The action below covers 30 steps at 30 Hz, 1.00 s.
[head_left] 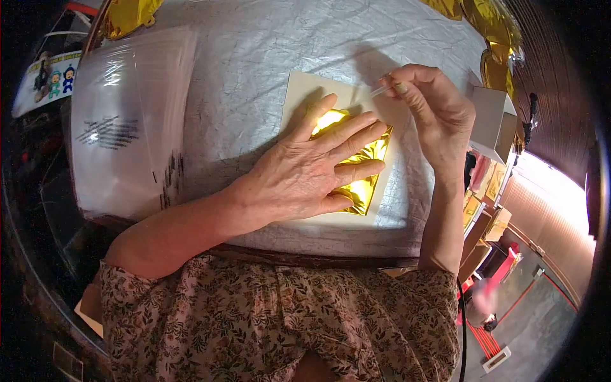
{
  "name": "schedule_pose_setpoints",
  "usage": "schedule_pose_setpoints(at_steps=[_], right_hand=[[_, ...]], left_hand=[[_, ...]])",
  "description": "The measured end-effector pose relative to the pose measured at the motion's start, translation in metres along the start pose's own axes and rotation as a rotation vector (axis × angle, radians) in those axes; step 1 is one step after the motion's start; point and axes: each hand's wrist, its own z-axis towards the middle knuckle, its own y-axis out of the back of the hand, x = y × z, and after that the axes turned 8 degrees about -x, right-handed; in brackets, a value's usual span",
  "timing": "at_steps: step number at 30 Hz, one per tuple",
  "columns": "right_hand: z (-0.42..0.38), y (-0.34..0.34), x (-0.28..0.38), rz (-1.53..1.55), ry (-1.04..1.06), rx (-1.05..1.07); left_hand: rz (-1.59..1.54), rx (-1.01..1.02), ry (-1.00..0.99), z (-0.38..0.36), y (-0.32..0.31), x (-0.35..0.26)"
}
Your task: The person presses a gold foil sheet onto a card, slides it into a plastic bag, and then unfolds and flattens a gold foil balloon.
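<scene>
My left hand (pixel 305 169) lies flat with its fingers spread, pressing on a shiny gold foil piece (pixel 375 151). Under the foil is a cream-coloured sheet of card or paper (pixel 296 95), whose upper left corner shows. Above the sheet's right edge, my right hand (pixel 442 118) is closed, thumb and forefinger pinching a thin clear strip (pixel 379 91). It looks like a transparent plastic tube or straw; its exact kind is hard to make out. The strip's lower end points toward the foil's top edge. Much of the foil is hidden beneath my left hand.
A stack of clear plastic bags (pixel 130 70) with black print lies on the left of the silver-grey covered table (pixel 248 38). More gold foil (pixel 487 25) lies along the right edge, near a white box (pixel 490 118). Another person (pixel 480 305) is in the background at right.
</scene>
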Motion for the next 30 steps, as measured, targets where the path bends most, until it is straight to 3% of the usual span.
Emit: schedule_pose_setpoints(at_steps=[24, 30], right_hand=[[0.007, -0.003, -0.009, 0.103, -0.127, 0.203], [0.009, 0.005, -0.015, 0.242, -0.223, 0.05]], left_hand=[[-0.004, 0.041, -0.001, -0.001, 0.0, 0.0], [0.013, 0.084, 0.014, 0.001, 0.003, -0.001]])
